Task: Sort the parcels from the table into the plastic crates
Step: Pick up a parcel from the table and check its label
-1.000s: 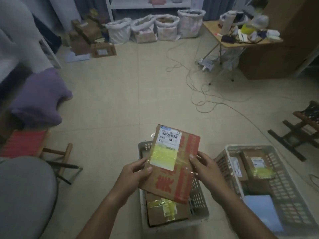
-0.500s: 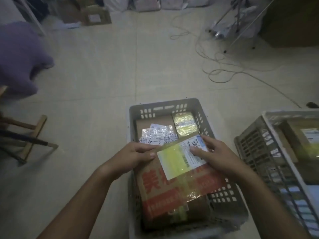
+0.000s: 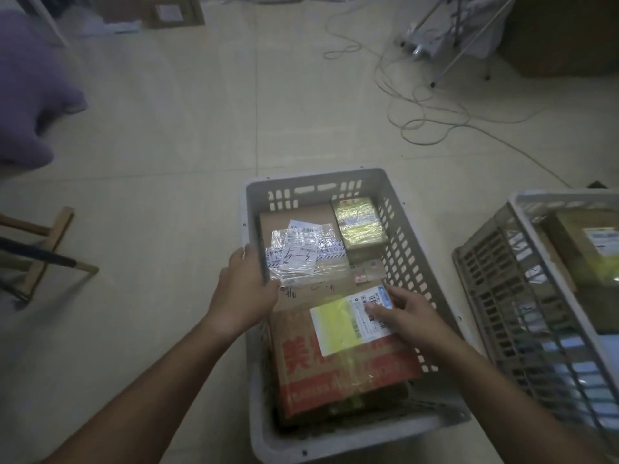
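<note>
Parcel with red printing (image 3: pixel 338 360) lies flat in the near half of the grey crate (image 3: pixel 321 182), on top of another parcel whose dark edge shows beneath it at the near end.

Right hand (image 3: pixel 410 318): fingers nearly straight, tips pressing on the white shipping label (image 3: pixel 360 318). Nothing gripped. Judged to be seating the parcel level.

Left hand (image 3: pixel 244 293): at the crate's left wall, fingers lying over the rim toward the inside. Cannot tell whether they curl around the rim or touch the parcel. Probably steadying the crate.

Look of the parcel: brown cardboard, large red characters and a red band across the near end, clear tape giving glare, a yellow patch on the left part of the label, barcode on the right part.

Far half of the crate: 1 flat brown parcel with wrinkled taped labels (image 3: pixel 304 252), and 1 small yellow-taped box (image 3: pixel 360 222) in the far right corner.

Second crate (image 3: pixel 522 229), at right, holds more parcels; only partly in view.

Placement looks nearly done.
</note>
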